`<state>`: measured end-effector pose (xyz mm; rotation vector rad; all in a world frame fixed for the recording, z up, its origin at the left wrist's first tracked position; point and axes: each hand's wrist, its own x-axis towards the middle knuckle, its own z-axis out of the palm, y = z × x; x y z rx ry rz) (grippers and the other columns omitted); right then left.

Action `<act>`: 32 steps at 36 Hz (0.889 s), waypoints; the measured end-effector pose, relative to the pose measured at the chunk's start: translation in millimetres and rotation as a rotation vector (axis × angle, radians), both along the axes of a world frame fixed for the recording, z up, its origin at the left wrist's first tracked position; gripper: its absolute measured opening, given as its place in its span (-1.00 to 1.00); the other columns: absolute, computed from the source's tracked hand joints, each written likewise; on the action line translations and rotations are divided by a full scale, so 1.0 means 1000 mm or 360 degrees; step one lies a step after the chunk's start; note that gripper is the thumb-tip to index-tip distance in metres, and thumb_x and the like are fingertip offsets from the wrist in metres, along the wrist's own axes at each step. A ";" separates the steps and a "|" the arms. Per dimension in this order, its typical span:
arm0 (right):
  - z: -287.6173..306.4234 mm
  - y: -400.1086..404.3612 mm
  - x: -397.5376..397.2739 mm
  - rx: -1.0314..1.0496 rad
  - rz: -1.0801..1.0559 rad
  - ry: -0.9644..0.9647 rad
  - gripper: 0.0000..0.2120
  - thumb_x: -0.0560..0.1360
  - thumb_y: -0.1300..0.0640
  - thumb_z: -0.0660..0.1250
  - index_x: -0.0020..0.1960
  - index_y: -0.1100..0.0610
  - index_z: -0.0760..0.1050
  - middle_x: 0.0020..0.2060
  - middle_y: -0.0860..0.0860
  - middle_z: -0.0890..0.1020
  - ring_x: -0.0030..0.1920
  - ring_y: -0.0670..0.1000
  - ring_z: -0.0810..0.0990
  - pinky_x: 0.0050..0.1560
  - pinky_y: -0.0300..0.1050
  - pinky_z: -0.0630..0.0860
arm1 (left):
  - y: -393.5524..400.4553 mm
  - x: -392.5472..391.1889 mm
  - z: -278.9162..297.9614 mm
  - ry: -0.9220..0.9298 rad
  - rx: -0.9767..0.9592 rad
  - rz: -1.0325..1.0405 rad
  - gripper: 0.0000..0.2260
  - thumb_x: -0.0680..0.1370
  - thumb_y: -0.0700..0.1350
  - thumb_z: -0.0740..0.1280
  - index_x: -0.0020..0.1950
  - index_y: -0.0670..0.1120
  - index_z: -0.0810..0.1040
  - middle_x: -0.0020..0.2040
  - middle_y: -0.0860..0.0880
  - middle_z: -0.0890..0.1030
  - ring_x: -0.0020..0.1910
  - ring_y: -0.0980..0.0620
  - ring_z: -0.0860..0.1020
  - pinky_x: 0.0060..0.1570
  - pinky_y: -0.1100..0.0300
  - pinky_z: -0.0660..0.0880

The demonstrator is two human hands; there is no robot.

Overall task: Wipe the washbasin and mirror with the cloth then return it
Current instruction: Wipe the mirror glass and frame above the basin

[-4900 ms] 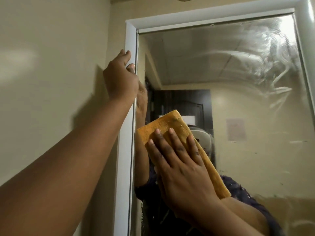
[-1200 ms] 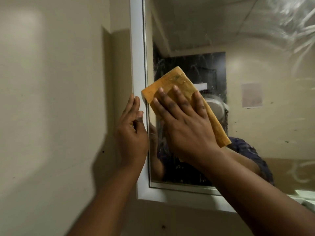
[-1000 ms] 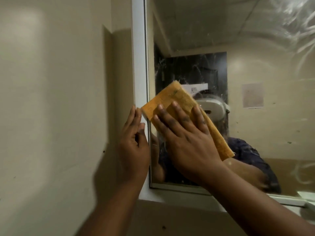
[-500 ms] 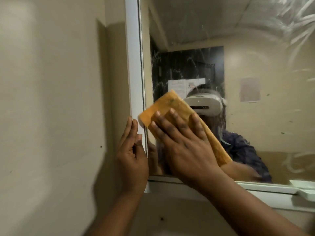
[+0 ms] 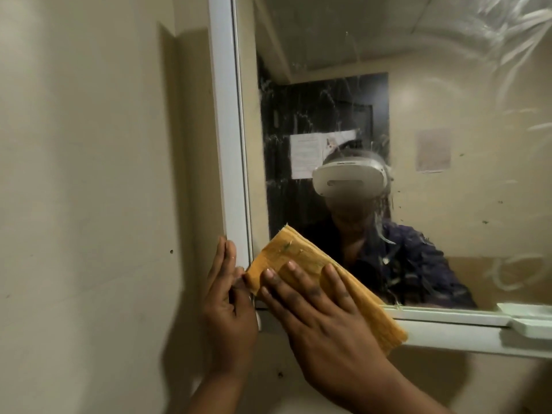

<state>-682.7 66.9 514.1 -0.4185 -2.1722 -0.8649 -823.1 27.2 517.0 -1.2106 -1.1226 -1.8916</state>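
The folded cloth (image 5: pixel 301 258) was pressed flat-fingered by the right hand (image 5: pixel 322 321) at the mirror's (image 5: pixel 433 85) lower-left corner; the frame (image 5: pixel 227 144) was touched by the straight-fingered left hand (image 5: pixel 228 309).

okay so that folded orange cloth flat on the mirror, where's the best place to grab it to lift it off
Probably the free lower right end of the cloth, which sticks out past the right hand over the mirror frame. Come from the right and pinch across the folded layers; the rest lies flat under straight fingers.

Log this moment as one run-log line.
step: wiping mirror | right hand: flat on cloth, lower left corner | left hand: on frame | smears: upper right
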 end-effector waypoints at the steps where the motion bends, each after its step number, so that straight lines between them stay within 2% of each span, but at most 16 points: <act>1: -0.001 0.000 0.001 -0.0009 -0.0003 0.0004 -0.44 0.43 0.03 0.10 0.44 0.04 0.30 0.47 -0.04 0.25 0.49 0.06 0.08 0.43 0.17 -0.02 | 0.001 0.000 -0.001 -0.0008 0.0002 -0.0013 -0.62 0.56 -0.12 0.13 0.36 -0.19 0.31 0.36 0.22 0.34 0.35 0.34 0.33 0.23 0.46 0.33; 4: 0.000 -0.002 0.001 -0.0012 -0.0006 0.0005 -0.46 0.44 0.02 0.10 0.42 0.03 0.32 0.46 -0.05 0.26 0.49 0.06 0.10 0.42 0.18 -0.01 | 0.001 0.003 -0.001 -0.0044 0.0012 -0.0054 -0.61 0.55 -0.09 0.12 0.36 -0.18 0.33 0.35 0.38 0.32 0.34 0.34 0.34 0.22 0.47 0.35; 8: 0.009 -0.002 0.002 -0.0039 0.0002 -0.0002 -0.47 0.45 0.03 0.11 0.43 0.01 0.31 0.46 -0.06 0.28 0.50 0.05 0.13 0.42 0.18 -0.01 | -0.002 0.005 -0.001 0.0012 0.0014 0.0016 -0.58 0.59 0.02 0.13 0.35 -0.21 0.33 0.37 0.08 0.35 0.34 0.38 0.32 0.22 0.50 0.32; 10: 0.012 -0.001 0.003 -0.0045 0.0010 -0.0002 -0.47 0.46 0.05 0.10 0.43 0.00 0.31 0.46 -0.06 0.28 0.48 0.01 0.13 0.43 0.17 0.00 | -0.002 0.006 -0.001 0.0033 0.0006 0.0059 -0.58 0.61 0.04 0.08 0.35 -0.20 0.32 0.37 0.00 0.35 0.34 0.37 0.31 0.24 0.50 0.31; 13: 0.012 0.000 0.008 -0.0051 0.0009 0.0059 -0.48 0.47 0.07 0.11 0.44 0.00 0.30 0.46 -0.06 0.27 0.49 0.00 0.12 0.43 0.16 0.02 | 0.000 0.007 -0.002 -0.0015 0.0013 0.0122 -0.69 0.61 -0.14 0.17 0.33 -0.20 0.34 0.35 -0.04 0.37 0.32 0.40 0.32 0.23 0.51 0.30; 15: 0.010 0.002 0.015 -0.0060 -0.0002 0.0144 -0.47 0.47 0.07 0.12 0.45 0.00 0.28 0.47 -0.07 0.23 0.49 0.00 0.12 0.44 0.16 0.02 | 0.000 0.007 -0.002 -0.0033 0.0007 0.0159 -0.68 0.57 -0.26 0.19 0.33 -0.20 0.34 0.34 -0.06 0.39 0.32 0.36 0.34 0.24 0.49 0.30; 18: 0.006 0.005 0.030 -0.0094 -0.0070 0.0307 -0.45 0.46 0.07 0.12 0.46 -0.01 0.25 0.48 -0.07 0.20 0.50 0.02 0.11 0.44 0.15 0.01 | -0.002 0.006 -0.003 0.0000 -0.0027 0.0189 -0.66 0.55 -0.29 0.19 0.33 -0.20 0.34 0.33 -0.12 0.42 0.32 0.19 0.39 0.23 0.51 0.30; 21: 0.000 0.009 0.046 -0.0143 -0.0186 0.0496 -0.44 0.46 0.07 0.10 0.47 -0.01 0.21 0.49 -0.07 0.17 0.51 0.04 0.08 0.42 0.18 0.02 | -0.002 0.006 -0.005 0.0002 -0.0045 0.0185 -0.64 0.52 -0.36 0.20 0.32 -0.23 0.35 0.33 -0.13 0.41 0.33 0.28 0.35 0.19 0.58 0.28; 25: -0.013 0.011 0.054 -0.0170 -0.0281 0.0677 -0.40 0.45 0.09 0.10 0.49 0.02 0.15 0.51 -0.06 0.11 0.52 0.05 0.03 0.42 0.22 0.01 | -0.001 0.010 -0.009 0.0008 -0.0021 0.0214 -0.65 0.56 -0.25 0.17 0.35 -0.23 0.30 0.33 -0.13 0.41 0.34 0.27 0.35 0.25 0.50 0.29; 27: -0.017 0.010 0.051 -0.0180 -0.0308 0.0719 -0.40 0.45 0.07 0.10 0.49 0.04 0.13 0.51 -0.05 0.08 0.53 0.07 -0.01 0.43 0.24 -0.03 | 0.002 0.013 -0.012 0.0020 -0.0029 0.0242 -0.63 0.56 -0.21 0.13 0.36 -0.24 0.29 0.35 -0.14 0.40 0.35 0.18 0.35 0.29 0.46 0.28; 29: -0.020 0.009 0.044 -0.0183 -0.0341 0.0719 -0.39 0.47 0.04 0.09 0.51 0.05 0.10 0.51 -0.04 0.06 0.53 0.09 -0.02 0.42 0.26 -0.04 | 0.005 0.014 -0.015 0.0000 -0.0051 0.0261 -0.62 0.56 -0.22 0.12 0.38 -0.24 0.27 0.37 -0.14 0.37 0.35 0.06 0.36 0.31 0.41 0.28; 32: -0.022 0.005 0.031 -0.0145 -0.0328 0.0640 -0.46 0.53 0.01 0.02 0.50 0.05 0.11 0.51 -0.02 0.08 0.51 0.13 0.02 0.41 0.28 -0.06 | 0.009 0.015 -0.021 -0.0018 -0.0084 0.0287 -0.59 0.58 -0.20 0.09 0.42 -0.24 0.22 0.44 -0.06 0.29 0.42 0.07 0.29 0.33 0.34 0.27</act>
